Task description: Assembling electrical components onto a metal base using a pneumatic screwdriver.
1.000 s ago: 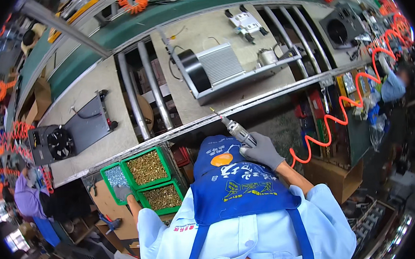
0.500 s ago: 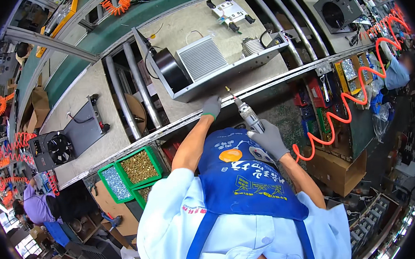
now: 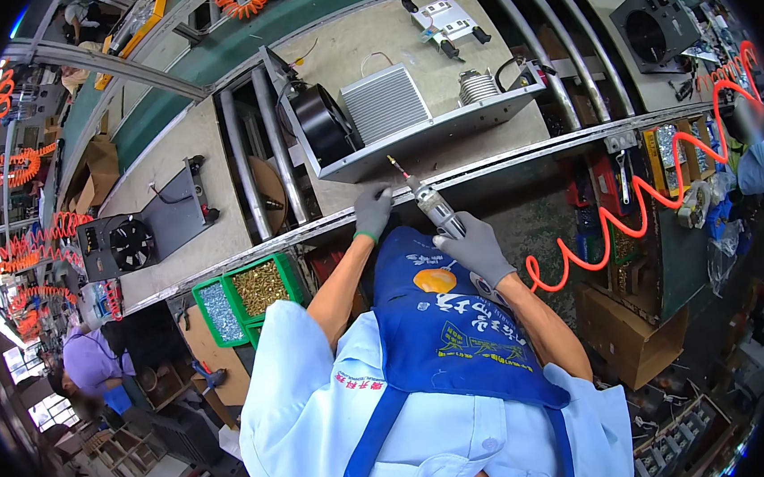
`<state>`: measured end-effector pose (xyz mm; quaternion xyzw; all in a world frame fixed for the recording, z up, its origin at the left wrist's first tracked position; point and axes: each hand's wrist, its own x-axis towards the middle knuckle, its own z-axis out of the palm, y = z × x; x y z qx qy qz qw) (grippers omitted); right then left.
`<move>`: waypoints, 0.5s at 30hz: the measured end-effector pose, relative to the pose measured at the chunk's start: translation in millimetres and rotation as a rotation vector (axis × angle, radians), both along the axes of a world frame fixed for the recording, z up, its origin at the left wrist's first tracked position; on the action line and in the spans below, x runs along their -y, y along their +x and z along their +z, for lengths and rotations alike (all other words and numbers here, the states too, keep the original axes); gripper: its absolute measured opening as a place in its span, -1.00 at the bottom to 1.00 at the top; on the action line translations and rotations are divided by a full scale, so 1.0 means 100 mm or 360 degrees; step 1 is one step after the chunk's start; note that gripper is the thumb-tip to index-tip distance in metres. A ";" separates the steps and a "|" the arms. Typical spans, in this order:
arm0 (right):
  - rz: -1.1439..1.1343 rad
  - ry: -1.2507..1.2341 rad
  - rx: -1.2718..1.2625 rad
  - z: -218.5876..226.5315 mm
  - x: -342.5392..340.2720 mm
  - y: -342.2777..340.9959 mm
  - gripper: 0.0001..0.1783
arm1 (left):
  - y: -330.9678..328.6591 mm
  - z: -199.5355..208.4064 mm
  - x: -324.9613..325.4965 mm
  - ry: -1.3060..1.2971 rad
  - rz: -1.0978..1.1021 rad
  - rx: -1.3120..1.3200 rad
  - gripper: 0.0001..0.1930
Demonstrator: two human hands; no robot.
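Observation:
My right hand (image 3: 474, 247), in a grey glove, grips a silver pneumatic screwdriver (image 3: 436, 210). Its bit points up and left, and a small brass-coloured piece shows at the tip, close to the front face of a dark metal chassis (image 3: 428, 141). Beside the table's front edge, just left of the driver, is my left hand (image 3: 373, 210), gloved in grey with a green cuff. Its fingers are drawn together; whatever they may hold is hidden. The chassis carries a black round fan (image 3: 323, 122), a finned heat sink (image 3: 387, 105) and a ribbed coil-like part (image 3: 478, 87).
Green bins (image 3: 265, 285) of brass and silver screws stand front left. Another panel with a fan (image 3: 129, 242) lies on the left. Metal rollers (image 3: 272, 148) separate the table plates. A red coiled hose (image 3: 614, 220) hangs on the right. A white bracket (image 3: 450, 23) lies behind the chassis.
The screwdriver in my right hand has moved left along the chassis front. My left hand has shifted left and slightly toward me. The whole view has also shifted.

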<state>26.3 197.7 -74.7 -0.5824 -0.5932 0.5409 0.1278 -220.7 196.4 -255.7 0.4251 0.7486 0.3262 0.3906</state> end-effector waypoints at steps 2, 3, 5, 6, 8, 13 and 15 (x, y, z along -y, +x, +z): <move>0.0024 0.0015 -0.0015 -0.03 -0.03 -0.08 -0.56 | -0.11 0.36 0.21 0.0054 0.0042 0.0012 -0.74; 0.0030 -0.0011 -0.0031 -0.04 -0.05 -0.11 -0.56 | -0.16 0.56 0.28 0.0077 0.0162 0.0187 -0.74; 0.0026 -0.0053 -0.0046 -0.06 -0.07 -0.18 -0.56 | -0.30 0.99 0.36 0.0040 0.0261 0.0340 -0.75; 0.0037 -0.0060 -0.0002 -0.06 -0.08 -0.20 -0.56 | -0.39 1.22 0.35 0.0068 0.0166 0.0205 -0.76; 0.0043 -0.0090 0.0058 -0.04 -0.06 -0.25 -0.57 | -0.55 1.65 0.24 0.0416 -0.0070 -0.0139 -0.80; -0.0012 -0.0152 0.0128 0.09 -0.01 -0.37 -0.56 | -1.07 2.28 -0.51 0.0718 -0.0315 -0.0424 -0.81; -0.0067 -0.0184 0.0165 0.15 0.03 -0.43 -0.56 | -1.21 2.30 -0.98 0.0534 -0.0155 -0.0003 -0.78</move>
